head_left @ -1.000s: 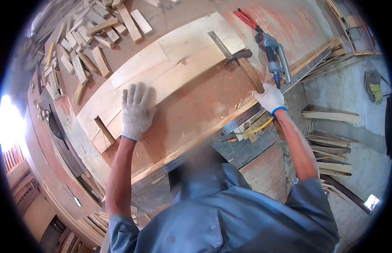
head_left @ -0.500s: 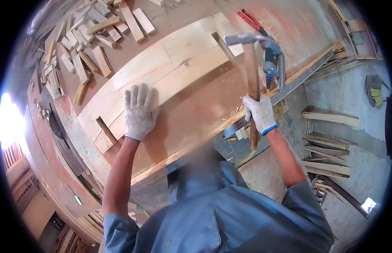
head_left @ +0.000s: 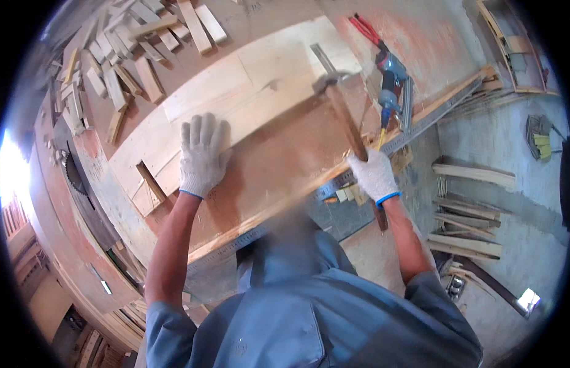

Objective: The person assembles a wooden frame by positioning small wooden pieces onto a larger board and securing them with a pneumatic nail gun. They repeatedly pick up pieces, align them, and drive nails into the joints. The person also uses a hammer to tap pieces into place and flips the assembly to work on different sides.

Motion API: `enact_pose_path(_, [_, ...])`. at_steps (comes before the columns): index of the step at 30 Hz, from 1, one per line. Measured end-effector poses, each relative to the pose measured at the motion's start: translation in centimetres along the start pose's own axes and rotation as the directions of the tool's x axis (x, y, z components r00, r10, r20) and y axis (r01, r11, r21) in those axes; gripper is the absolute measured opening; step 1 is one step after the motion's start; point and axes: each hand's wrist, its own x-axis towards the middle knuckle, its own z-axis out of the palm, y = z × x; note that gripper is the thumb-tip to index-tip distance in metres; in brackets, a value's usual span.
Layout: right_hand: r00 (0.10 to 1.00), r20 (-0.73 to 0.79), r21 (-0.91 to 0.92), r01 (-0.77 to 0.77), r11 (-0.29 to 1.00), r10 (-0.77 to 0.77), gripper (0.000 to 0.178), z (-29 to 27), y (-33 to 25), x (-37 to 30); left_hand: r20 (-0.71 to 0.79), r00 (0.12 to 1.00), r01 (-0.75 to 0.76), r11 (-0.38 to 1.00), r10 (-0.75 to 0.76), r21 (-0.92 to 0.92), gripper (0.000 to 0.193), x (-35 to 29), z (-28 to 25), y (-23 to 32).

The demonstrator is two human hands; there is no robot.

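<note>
A pale wooden panel (head_left: 260, 101), curved along its far edge and slotted near both ends, lies on the workbench. My left hand (head_left: 202, 156), in a white knit glove, rests flat on its near left part with the fingers stretched out. In my right hand (head_left: 374, 175), gloved the same way, is a claw hammer (head_left: 344, 116), gripped by its wooden handle. The hammer's head is over the panel's near right corner; whether it touches the wood I cannot tell.
Right of the panel lie a pneumatic nail gun (head_left: 390, 92) and red-handled pliers (head_left: 364, 27). Loose wood offcuts (head_left: 150, 80) are heaped at the far left. A circular saw blade (head_left: 75, 175) shows at left. Wood strips (head_left: 475, 175) are stacked beyond the bench's right edge.
The hammer has swung down and left, its head going from beside the nail gun to the panel's right corner. My left hand stays flat on the panel.
</note>
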Motion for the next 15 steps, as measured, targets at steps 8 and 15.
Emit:
enact_pose_path(8, [0.997,-0.073,0.049,-0.004,0.999,0.008,0.031,1.3,2.6,4.5,0.025,1.000,0.004,1.000,-0.004,-0.014,0.075,0.4,-0.6,0.3])
enact_pose_path(15, [0.983,-0.126,0.322,0.168,0.932,-0.134,0.027,-0.2,-3.9,-2.6,0.017,1.000,-0.002,1.000,0.003,-0.026,0.076,-0.2,-0.8,-0.1])
